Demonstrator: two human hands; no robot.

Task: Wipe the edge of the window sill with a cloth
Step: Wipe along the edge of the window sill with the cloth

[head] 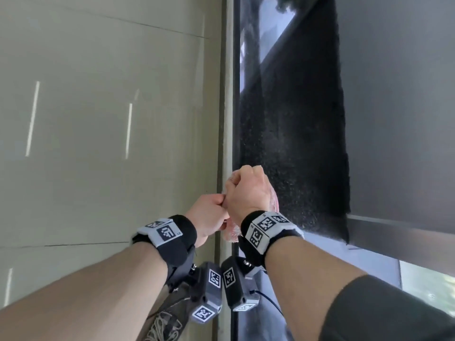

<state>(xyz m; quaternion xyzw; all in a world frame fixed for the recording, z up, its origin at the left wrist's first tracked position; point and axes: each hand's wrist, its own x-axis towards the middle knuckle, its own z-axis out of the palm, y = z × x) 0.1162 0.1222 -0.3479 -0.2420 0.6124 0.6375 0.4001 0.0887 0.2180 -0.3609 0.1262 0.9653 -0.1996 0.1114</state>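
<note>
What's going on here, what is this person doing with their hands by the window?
A person is holding a pink cloth bunched between both hands against the pale edge of the window sill. The right hand is closed around the cloth on the dark sill side, and the left hand pinches it from the floor side. Both wrists wear black bands with printed markers. The cloth sits at the near part of the edge.

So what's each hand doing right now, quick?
Left hand: closed, pinching a bit of the pink cloth.
Right hand: closed in a fist around the pink cloth, at the sill edge.
</note>
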